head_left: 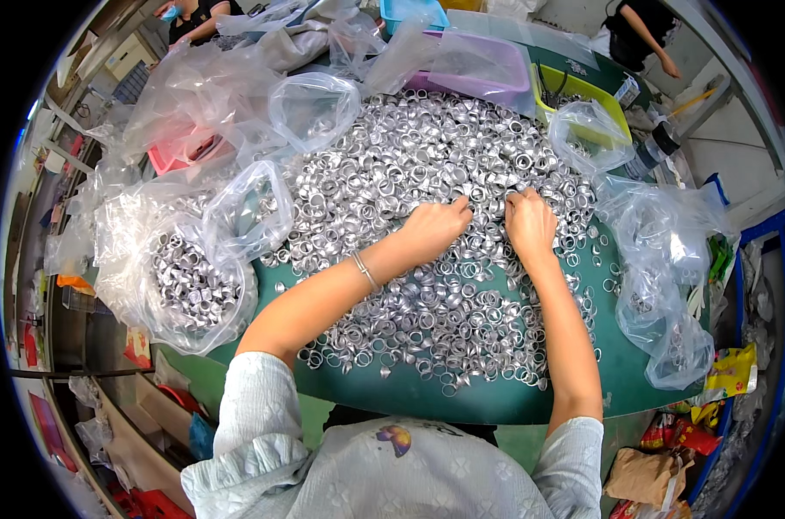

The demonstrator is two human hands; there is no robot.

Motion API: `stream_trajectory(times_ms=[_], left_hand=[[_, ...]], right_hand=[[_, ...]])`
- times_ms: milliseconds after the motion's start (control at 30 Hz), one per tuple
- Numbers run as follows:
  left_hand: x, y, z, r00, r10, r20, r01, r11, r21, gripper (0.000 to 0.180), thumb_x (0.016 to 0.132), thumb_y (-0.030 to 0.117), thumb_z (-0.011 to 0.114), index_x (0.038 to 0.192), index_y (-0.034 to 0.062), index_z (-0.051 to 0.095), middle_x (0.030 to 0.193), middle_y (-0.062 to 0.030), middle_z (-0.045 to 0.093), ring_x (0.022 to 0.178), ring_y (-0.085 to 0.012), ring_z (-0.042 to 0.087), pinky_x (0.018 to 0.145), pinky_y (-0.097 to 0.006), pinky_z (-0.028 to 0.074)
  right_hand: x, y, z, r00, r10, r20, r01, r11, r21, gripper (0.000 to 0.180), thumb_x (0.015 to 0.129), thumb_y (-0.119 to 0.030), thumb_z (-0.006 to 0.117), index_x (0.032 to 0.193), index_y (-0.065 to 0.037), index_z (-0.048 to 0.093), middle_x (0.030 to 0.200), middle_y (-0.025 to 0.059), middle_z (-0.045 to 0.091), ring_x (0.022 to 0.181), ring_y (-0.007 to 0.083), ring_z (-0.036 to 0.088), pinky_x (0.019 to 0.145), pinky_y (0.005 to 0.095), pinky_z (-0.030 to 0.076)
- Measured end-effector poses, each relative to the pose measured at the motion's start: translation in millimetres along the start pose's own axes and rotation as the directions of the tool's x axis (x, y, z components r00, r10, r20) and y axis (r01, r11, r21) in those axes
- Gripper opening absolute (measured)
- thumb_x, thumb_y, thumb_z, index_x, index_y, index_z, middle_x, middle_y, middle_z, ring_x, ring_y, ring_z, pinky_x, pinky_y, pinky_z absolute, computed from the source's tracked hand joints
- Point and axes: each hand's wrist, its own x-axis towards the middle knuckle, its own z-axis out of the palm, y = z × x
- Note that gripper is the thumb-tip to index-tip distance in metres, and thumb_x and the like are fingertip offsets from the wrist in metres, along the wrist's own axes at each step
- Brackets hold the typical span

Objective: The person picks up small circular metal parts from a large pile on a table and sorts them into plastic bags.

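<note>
A wide heap of silver metal rings [410, 160] covers the middle of the green table [496, 406]. My left hand [437, 230] reaches in over the heap from the left, its fingers closed in a pinch at the rings. To its right, my right hand [531, 227] also has its fingers drawn together among the rings, a short gap away. Whatever either pinch holds is too small to make out. Between my forearms lies a nearer, flatter spread of rings [444, 324], and green tabletop shows between the two groups.
A clear plastic bag [133, 285] full of rings lies open at left. More bags [660, 285] lie at right. Along the far side are a purple basket [487, 65], a yellow-green basket [600, 117] and a pink basket [172, 156]. Two other people are beyond the table.
</note>
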Motion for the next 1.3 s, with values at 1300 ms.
stream_trajectory(times_ms=[1300], left_hand=[[-23,-11,1,0.897,-0.427,-0.114,0.428,0.904,-0.011,0.01,0.081,0.01,0.058,0.087,0.0019,0.058,0.091,-0.0121,0.057,0.066,-0.0328,0.062,0.058,-0.042,0.05]], right_hand=[[-41,19,-44,0.63,0.063,0.774,-0.558,-0.657,0.507,0.014,0.083,-0.02,0.061,0.087,-0.007,0.058,0.093,0.0131,0.064,0.057,0.0181,0.05,0.037,0.0224,0.035]])
